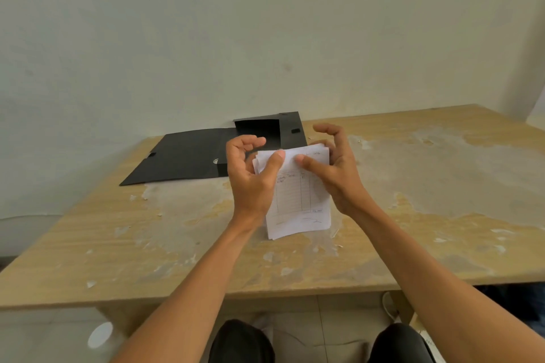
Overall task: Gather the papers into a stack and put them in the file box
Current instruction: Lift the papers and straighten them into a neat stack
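Observation:
A small stack of white papers (298, 203) with a printed, handwritten form on top stands upright on its lower edge on the table. My left hand (250, 177) grips its left side, thumb pressed on the front near the top. My right hand (336, 168) holds the right side, thumb on the front, fingers curled behind. Behind the hands lies the black file box (182, 156), open, its lid flap spread flat to the left and its compartment at the back against the wall.
The worn wooden table (442, 186) has peeled, pale patches and small paper flecks. A pale wall stands right behind it. My knees and a tiled floor show below the front edge.

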Demonstrator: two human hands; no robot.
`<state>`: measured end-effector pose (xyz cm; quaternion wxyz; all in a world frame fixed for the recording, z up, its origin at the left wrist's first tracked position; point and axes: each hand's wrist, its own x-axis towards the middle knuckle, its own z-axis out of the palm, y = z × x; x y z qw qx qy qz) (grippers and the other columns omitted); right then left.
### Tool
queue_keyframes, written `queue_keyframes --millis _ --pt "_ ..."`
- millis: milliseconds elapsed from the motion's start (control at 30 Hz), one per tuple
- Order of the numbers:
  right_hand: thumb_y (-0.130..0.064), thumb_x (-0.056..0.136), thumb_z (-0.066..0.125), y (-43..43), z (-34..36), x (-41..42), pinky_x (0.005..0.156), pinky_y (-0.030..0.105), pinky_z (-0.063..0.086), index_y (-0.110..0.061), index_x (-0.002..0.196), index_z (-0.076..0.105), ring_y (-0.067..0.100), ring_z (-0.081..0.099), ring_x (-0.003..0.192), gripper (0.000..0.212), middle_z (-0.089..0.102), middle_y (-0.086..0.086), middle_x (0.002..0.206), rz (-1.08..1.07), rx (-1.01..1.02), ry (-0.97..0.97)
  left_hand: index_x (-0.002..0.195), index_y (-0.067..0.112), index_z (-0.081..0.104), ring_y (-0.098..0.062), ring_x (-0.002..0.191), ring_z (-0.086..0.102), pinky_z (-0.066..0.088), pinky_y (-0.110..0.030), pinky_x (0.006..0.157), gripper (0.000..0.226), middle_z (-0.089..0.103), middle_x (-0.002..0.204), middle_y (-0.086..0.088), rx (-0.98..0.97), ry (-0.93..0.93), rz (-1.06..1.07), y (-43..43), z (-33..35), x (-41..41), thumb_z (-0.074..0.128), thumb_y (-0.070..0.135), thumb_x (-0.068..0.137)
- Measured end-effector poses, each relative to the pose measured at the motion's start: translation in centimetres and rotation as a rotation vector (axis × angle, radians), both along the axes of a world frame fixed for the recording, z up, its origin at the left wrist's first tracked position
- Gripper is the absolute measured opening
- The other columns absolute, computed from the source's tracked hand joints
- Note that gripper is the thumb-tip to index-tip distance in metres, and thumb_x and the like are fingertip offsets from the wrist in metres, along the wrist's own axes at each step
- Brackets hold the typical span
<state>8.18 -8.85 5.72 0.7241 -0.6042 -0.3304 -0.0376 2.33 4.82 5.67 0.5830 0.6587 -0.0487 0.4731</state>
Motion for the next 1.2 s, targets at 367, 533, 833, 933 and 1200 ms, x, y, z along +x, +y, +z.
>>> queue_keyframes --millis 367,533,833,933,1200 --pt "-0.014 0.083 0.069 -0.5 0.3 0.0 0.058 0.021 0.051 -0.028 0.104 0.059 0.008 0.060 0.073 0.027 0.058 0.000 0.089 -0.037 -0.057 -0.087 0.097 0.017 0.049 -0.010 0.074 0.055 0.047 -0.020 0.060 0.026 0.053 0.088 0.004 0.286 0.023 0.075 0.1 -1.1 0.2 0.068 0.019 0.079" --pt "-0.013 0.083 0.070 -0.7 -0.3 -0.1 0.060 0.024 0.052 -0.024 0.103 0.058 0.009 0.061 0.078 0.026 0.060 0.000 0.099 0.015 -0.054 -0.041 0.109 0.022 0.050 -0.006 0.079 0.056 0.048 -0.018 0.063 0.030 0.053 0.095 0.012 0.220 0.034 0.039 -0.1 -1.4 0.4 0.064 0.015 0.083" --pt "-0.022 0.083 0.067 -0.3 -1.8 -0.5 0.064 0.030 0.055 -0.034 0.121 0.045 0.018 0.066 0.079 0.045 0.063 0.007 0.096 0.033 0.059 0.061 0.104 0.019 0.045 -0.001 0.068 0.057 0.046 -0.016 0.054 0.025 0.054 0.082 0.026 0.049 0.051 0.007 -0.5 -1.8 0.5 0.061 0.020 0.085" --pt "-0.023 0.079 0.071 0.0 -1.7 -0.6 0.062 0.024 0.053 -0.032 0.117 0.047 0.010 0.065 0.077 0.046 0.063 0.000 0.096 0.014 0.036 0.058 0.115 0.023 0.045 0.001 0.070 0.058 0.049 -0.018 0.062 0.034 0.057 0.080 0.029 -0.027 0.095 -0.022 -0.7 -1.6 0.4 0.061 0.024 0.085" --pt "-0.034 0.074 0.075 0.0 -3.1 -1.0 0.067 0.027 0.054 -0.018 0.108 0.064 0.020 0.070 0.086 0.039 0.072 0.002 0.097 0.071 -0.014 0.217 0.095 0.030 0.069 -0.018 0.079 0.070 0.055 -0.027 0.060 0.021 0.072 0.089 0.002 -0.114 0.304 -0.152 -1.4 -3.7 -0.8 0.067 0.043 0.079"
